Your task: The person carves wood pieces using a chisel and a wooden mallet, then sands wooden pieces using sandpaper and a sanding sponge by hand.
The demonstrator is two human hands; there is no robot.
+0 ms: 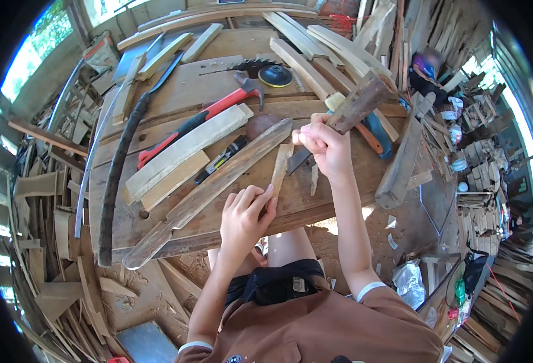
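Near the front edge of the workbench (242, 235), my left hand (245, 219) is closed around the lower end of a thin wood strip (281, 166). My right hand (327, 145) makes a fist around a tool with a thick, rough wooden handle (363, 104). A dark flat blade (300, 161) shows below that fist, close to the strip's upper end; whether they touch I cannot tell. A wood splinter (314, 179) lies right of the blade. Left of the strip rests a long weathered board (233, 172) with pointed ends.
On the bench lie a red-handled claw hammer (212, 112), a black marker (221, 160), pale boards (188, 154), a machete (124, 151), a circular saw blade (251, 66) and a round disc (275, 75). A beam (402, 163) leans at right. Another person (426, 71) sits far right.
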